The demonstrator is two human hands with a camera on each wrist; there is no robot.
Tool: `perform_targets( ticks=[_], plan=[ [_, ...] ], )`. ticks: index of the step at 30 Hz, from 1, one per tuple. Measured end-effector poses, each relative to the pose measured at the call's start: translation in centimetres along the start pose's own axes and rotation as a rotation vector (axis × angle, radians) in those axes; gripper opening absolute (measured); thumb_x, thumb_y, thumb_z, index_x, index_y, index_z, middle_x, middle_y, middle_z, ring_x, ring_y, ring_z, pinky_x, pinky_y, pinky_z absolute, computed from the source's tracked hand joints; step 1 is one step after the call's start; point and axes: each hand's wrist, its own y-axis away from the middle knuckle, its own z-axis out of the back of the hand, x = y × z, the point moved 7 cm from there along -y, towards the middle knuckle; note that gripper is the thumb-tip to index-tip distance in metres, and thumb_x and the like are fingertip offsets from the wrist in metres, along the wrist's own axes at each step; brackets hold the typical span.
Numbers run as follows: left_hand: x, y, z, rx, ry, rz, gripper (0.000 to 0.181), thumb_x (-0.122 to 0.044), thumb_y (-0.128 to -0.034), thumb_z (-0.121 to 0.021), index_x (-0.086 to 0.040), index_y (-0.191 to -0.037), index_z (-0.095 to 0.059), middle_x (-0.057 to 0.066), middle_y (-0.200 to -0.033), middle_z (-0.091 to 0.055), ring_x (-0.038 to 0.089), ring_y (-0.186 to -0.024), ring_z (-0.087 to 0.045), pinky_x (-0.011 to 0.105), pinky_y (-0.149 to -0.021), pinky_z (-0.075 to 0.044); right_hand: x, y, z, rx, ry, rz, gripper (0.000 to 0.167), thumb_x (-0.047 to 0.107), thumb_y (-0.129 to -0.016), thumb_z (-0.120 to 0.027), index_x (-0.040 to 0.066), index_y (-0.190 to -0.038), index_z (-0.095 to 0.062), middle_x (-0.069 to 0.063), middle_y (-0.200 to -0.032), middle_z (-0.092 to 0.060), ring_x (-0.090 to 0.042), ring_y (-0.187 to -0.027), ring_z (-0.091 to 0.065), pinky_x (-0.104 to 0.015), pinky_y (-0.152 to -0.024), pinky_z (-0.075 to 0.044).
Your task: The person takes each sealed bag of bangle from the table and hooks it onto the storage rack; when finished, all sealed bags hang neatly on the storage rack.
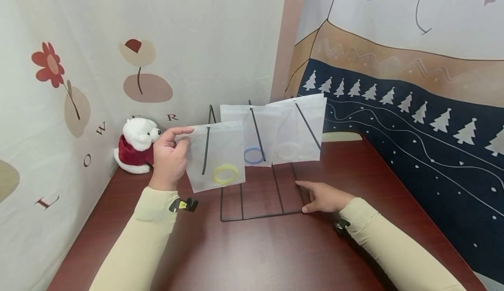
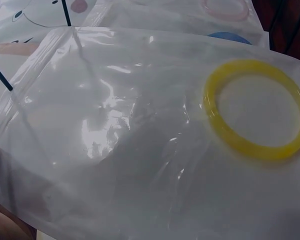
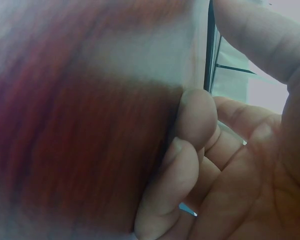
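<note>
My left hand [image 1: 170, 155] pinches the upper left corner of a clear zip bag [image 1: 197, 159] with a yellow ring [image 1: 225, 174] inside. A prong of the black wire display rack [image 1: 260, 216] passes through the top of this bag. Behind it, a second bag with a blue ring [image 1: 254, 155] and a third bag [image 1: 303, 129] with a pale pink ring [image 1: 288, 150] hang from other prongs. My right hand [image 1: 328, 197] holds the rack's base at its front right corner. In the left wrist view the yellow-ring bag [image 2: 140, 135] covers most of the hand.
A white plush bear [image 1: 135, 144] in red clothing sits at the left back of the brown table [image 1: 252, 256]. Printed curtains [image 1: 220, 33] stand close behind and on both sides. The table's right edge runs along a dark blue tree-patterned cloth [image 1: 393, 151].
</note>
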Motion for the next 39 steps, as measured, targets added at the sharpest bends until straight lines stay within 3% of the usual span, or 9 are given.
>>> perform_targets(
  ticks=[4,13,19,25,30,39],
  plan=[
    [0.0,-0.1,0.0,-0.001,-0.001,0.002,0.029,0.012,-0.0963,-0.052,0.005,-0.112,-0.075,-0.013,-0.110,-0.077,0.006,-0.040,-0.025,0.020,-0.039,-0.022,0.0,0.0,0.0,-0.001,0.002,0.000,0.088,0.019,-0.083,-0.089,0.005,-0.158,-0.045,-0.002,-0.097,-0.063,-0.016,-0.081,-0.055,-0.035,-0.075,-0.051],
    [0.2,-0.4,0.0,-0.009,-0.023,0.001,0.028,0.008,-0.0976,-0.054,0.001,-0.111,-0.077,-0.009,-0.107,-0.077,0.007,-0.040,-0.025,0.021,-0.039,-0.021,-0.1,0.0,0.0,0.005,-0.014,-0.006,0.088,0.017,-0.084,-0.089,0.005,-0.159,-0.044,-0.001,-0.078,-0.056,-0.015,-0.069,-0.052,-0.032,-0.066,-0.048],
    [0.2,-0.6,-0.1,-0.012,-0.040,0.002,0.028,0.007,-0.0982,-0.055,-0.004,-0.109,-0.079,-0.001,-0.099,-0.076,0.007,-0.042,-0.025,0.022,-0.041,-0.021,-0.1,-0.1,0.0,-0.002,0.004,-0.002,0.089,0.019,-0.083,-0.090,0.005,-0.159,-0.045,-0.002,-0.088,-0.059,-0.016,-0.077,-0.054,-0.033,-0.069,-0.049],
    [0.2,-0.8,-0.2,-0.007,-0.047,0.004,0.027,0.006,-0.0983,-0.055,-0.001,-0.110,-0.077,-0.007,-0.100,-0.074,0.006,-0.043,-0.025,0.022,-0.042,-0.022,-0.2,-0.2,-0.1,0.001,-0.005,-0.010,0.089,0.018,-0.083,-0.090,0.006,-0.159,-0.044,-0.003,-0.084,-0.058,-0.017,-0.074,-0.054,-0.033,-0.066,-0.049],
    [0.1,-0.9,-0.2,-0.002,-0.064,0.006,0.028,0.005,-0.0987,-0.054,-0.002,-0.111,-0.078,-0.009,-0.094,-0.070,0.007,-0.043,-0.025,0.022,-0.042,-0.022,-0.3,-0.2,-0.1,-0.006,0.005,-0.007,0.088,0.018,-0.083,-0.090,0.005,-0.158,-0.045,-0.003,-0.090,-0.060,-0.017,-0.079,-0.054,-0.033,-0.070,-0.050],
    [0.7,-1.2,-0.3,-0.005,-0.066,0.019,0.027,0.006,-0.0980,-0.053,0.001,-0.113,-0.076,-0.014,-0.111,-0.073,0.005,-0.041,-0.025,0.021,-0.040,-0.022,-0.2,-0.2,-0.1,-0.004,-0.002,0.003,0.088,0.018,-0.083,-0.089,0.005,-0.158,-0.045,-0.002,-0.085,-0.058,-0.016,-0.076,-0.054,-0.031,-0.066,-0.048]
  ],
)
